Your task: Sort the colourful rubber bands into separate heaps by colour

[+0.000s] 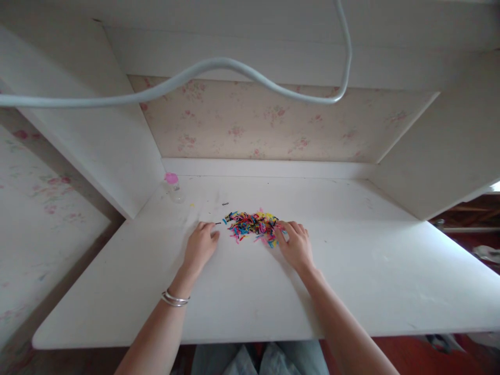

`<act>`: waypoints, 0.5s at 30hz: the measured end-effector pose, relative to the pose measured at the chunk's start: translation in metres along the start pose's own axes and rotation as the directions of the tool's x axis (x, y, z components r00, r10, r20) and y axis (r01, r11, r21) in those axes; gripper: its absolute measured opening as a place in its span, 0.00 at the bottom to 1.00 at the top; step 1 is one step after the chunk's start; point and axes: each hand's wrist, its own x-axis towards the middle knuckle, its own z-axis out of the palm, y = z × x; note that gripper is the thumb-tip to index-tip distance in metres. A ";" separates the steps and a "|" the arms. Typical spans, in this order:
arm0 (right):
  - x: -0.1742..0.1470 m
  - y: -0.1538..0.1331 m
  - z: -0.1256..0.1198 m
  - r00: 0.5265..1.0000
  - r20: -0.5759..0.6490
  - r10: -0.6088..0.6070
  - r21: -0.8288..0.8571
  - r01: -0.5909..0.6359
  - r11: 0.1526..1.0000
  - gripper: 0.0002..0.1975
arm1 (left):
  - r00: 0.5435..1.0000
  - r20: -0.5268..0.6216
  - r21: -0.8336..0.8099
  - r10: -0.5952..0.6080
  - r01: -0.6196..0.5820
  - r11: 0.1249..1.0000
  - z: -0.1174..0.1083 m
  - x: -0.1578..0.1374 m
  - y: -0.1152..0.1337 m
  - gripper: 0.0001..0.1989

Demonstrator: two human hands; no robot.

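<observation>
A loose pile of small coloured elastic bands lies on the white desk, mostly black, blue, pink, red and yellow. My left hand rests left of the pile, fingers bent, thumb apart from the index finger. A single black band lies right at its index fingertip. At the pile's right end is my right hand; its thumb and index finger are apart and touch the bands there. Its other fingers are curled. Another black band lies alone behind the pile.
A clear jar with a pink lid stands at the back left. A white cable hangs across the upper view. Side panels and a flowered back wall enclose the desk.
</observation>
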 end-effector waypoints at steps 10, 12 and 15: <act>-0.017 0.009 -0.004 0.955 0.277 -0.105 0.091 0.083 0.992 0.11 | 0.989 0.098 0.007 0.109 -0.110 0.994 0.003 -0.002 0.012 0.14; -0.016 0.006 -0.006 0.943 0.294 -0.155 0.126 0.122 0.984 0.11 | 0.978 0.135 -0.020 0.158 -0.157 0.987 0.003 -0.004 0.017 0.14; -0.015 0.005 -0.007 0.933 0.310 -0.181 0.135 0.145 0.980 0.12 | 0.960 0.172 -0.056 0.220 -0.214 0.975 0.006 -0.007 0.025 0.15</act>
